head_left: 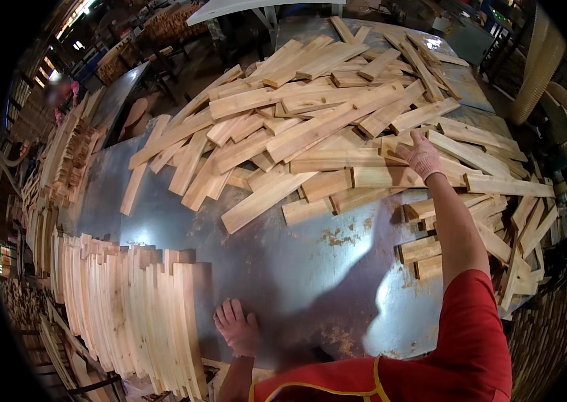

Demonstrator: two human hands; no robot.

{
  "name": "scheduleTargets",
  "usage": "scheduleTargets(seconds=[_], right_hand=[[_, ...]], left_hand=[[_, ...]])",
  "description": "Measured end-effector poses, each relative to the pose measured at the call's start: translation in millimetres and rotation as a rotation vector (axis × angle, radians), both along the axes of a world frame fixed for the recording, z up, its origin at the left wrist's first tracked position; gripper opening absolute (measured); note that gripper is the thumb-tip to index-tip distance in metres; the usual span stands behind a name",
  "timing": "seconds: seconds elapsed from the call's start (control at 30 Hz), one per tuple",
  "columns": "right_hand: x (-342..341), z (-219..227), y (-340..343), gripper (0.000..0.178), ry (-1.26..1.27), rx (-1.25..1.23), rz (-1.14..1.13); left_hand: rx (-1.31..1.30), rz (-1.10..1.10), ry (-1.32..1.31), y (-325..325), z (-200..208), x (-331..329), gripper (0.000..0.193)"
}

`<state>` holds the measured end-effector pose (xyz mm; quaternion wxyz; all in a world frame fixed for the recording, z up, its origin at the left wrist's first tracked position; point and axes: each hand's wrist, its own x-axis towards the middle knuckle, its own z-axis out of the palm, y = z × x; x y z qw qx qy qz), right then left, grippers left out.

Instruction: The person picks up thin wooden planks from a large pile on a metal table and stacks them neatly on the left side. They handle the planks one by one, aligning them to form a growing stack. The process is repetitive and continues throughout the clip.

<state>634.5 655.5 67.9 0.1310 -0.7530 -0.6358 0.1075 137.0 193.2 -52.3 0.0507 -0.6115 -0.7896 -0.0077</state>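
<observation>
My left hand [236, 328] lies flat on the grey metal tabletop [276, 275], fingers spread, holding nothing. It is just right of a row of pale wooden boards [122, 308] packed side by side. My right arm stretches far forward to a loose heap of boards [337, 127]. There my right hand [422, 157], in a light knit glove, is on a short wooden board [394, 143], thumb and fingers spanning its width. The fingertips are partly hidden. Boards in the heap lie crossed at many angles.
More boards [518, 234] pile up at the table's right edge. Ribbed hoses [541, 60] stand beyond it. Stacked wood [69, 161] lines the left side, with a blurred person [62, 97] farther back. A white table [263, 8] is at the far end.
</observation>
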Motion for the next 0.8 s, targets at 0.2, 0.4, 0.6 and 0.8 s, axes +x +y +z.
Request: scheduleTargets(seconds=[0.2, 0.4, 0.6, 0.8], right_hand=[[-26, -16, 18, 0.096, -0.255, -0.162, 0.202], [-59, -4, -118, 0.081, -0.235, -0.188, 0.589], [-67, -56, -317, 0.062, -0.062, -0.032, 0.880], [-97, -47, -379, 0.057, -0.209, -0.110, 0.316]], left_hand=[[-0.066, -0.001, -0.118, 13, 25, 2, 0.070], [-0.003, -0.009, -0.024, 13, 24, 5, 0.068], [0.000, -0.034, 0.040, 9, 4, -1, 0.063], [-0.014, -0.105, -0.002, 15, -1, -15, 0.063]])
